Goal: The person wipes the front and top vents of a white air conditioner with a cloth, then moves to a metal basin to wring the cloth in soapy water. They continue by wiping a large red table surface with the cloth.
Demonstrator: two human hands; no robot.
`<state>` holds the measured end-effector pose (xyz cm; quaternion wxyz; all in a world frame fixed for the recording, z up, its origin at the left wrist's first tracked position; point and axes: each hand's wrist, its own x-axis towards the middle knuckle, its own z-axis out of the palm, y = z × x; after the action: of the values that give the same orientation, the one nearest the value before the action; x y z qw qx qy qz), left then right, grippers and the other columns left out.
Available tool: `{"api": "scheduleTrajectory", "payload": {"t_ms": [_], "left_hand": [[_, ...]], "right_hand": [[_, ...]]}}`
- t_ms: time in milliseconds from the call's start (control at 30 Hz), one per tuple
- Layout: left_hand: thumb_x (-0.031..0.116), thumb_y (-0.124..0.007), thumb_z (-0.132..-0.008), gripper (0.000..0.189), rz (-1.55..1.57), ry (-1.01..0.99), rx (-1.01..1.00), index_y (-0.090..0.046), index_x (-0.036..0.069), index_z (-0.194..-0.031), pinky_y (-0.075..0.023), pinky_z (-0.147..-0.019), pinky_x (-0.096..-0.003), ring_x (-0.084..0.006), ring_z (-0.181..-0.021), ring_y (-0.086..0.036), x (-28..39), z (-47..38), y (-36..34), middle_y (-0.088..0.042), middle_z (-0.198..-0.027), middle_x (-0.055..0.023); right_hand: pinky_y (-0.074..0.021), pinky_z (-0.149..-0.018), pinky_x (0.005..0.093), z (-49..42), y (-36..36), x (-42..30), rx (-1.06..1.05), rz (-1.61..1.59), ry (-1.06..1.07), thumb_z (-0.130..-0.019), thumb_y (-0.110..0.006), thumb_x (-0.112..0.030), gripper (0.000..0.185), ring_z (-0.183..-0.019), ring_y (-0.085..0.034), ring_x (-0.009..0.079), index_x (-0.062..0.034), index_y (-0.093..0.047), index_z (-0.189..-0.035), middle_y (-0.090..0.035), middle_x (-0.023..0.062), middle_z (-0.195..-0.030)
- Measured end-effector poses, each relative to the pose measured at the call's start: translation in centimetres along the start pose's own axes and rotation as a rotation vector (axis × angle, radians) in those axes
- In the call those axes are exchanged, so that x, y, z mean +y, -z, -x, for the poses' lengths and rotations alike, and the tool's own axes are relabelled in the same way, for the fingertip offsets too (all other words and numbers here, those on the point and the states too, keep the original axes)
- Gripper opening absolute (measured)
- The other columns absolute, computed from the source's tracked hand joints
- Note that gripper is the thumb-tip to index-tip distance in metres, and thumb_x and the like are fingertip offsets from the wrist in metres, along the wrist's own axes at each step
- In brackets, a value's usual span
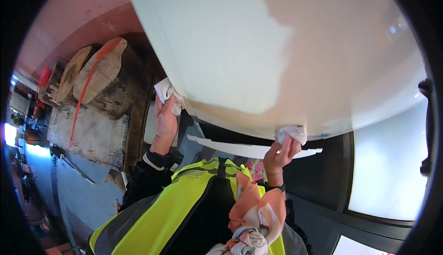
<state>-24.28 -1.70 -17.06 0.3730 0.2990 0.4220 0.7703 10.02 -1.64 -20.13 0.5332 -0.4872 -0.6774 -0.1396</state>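
Note:
A large, glossy white panel (221, 54) fills the upper part of the view and carries soft reflections. At its left edge, my left hand (165, 120) holds a folded white cloth (166, 90) against the side. My right hand (283, 154) pinches a second white cloth (292, 133), which touches the panel's lower edge. Below that edge runs a dark gap, and in front of it is a long white strip (228, 147) with notched ends. My right forearm and hand hide part of the strip.
To the left stands a worn wooden table (93, 130) with thick wooden slabs (100, 71). A red long-handled tool (86, 85) leans over them. Dark framing (346, 172) with a bright pane (387, 168) is at the right. A stick (79, 172) lies on the blue-grey floor (83, 199).

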Motion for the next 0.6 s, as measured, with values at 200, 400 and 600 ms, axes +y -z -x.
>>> {"api": "scheduleTrajectory", "payload": {"t_ms": [200,400,600], "left_hand": [[0.038,-0.04,-0.107,0.056,0.064,0.121,-0.312,-0.037,0.002,-0.149,-0.0349,-0.11,-0.0353,-0.0196,-0.129,-0.049,1.3,-3.9,-0.2,-0.051,-0.142,-0.0079],[0.052,-0.027,-0.107,0.067,0.036,0.112,-0.457,-0.042,0.0,-0.146,-0.0324,-0.113,-0.0351,-0.0178,-0.131,-0.046,0.2,-8.8,-0.3,-0.051,-0.143,-0.0084],[0.038,-0.033,-0.11,0.053,0.037,0.123,-0.51,-0.047,-0.003,-0.14,-0.0327,-0.112,-0.0323,-0.0197,-0.129,-0.046,-6.4,-11.0,2.2,-0.05,-0.142,-0.0105]], "right_hand": [[-0.0388,-0.101,0.0567,0.2,-4.6,-3.0,-0.342,-0.028,0.554,-0.08,-0.069,-0.017,0.029,-0.122,-0.052,0.0347,-0.018,-0.071,-0.109,-0.062,0.0078,-0.124],[-0.0404,-0.099,0.0427,-2.9,-9.8,-10.0,-0.687,-0.066,0.865,-0.08,-0.066,-0.022,0.029,-0.117,-0.054,0.02,-0.0226,-0.073,-0.108,-0.066,-0.0026,-0.116],[-0.0442,-0.095,0.0316,-8.6,-10.8,-16.3,-0.549,0.162,1.024,-0.083,-0.06,-0.019,0.047,-0.118,-0.051,0.0131,-0.018,-0.065,-0.13,-0.061,-0.0026,-0.128]]}}
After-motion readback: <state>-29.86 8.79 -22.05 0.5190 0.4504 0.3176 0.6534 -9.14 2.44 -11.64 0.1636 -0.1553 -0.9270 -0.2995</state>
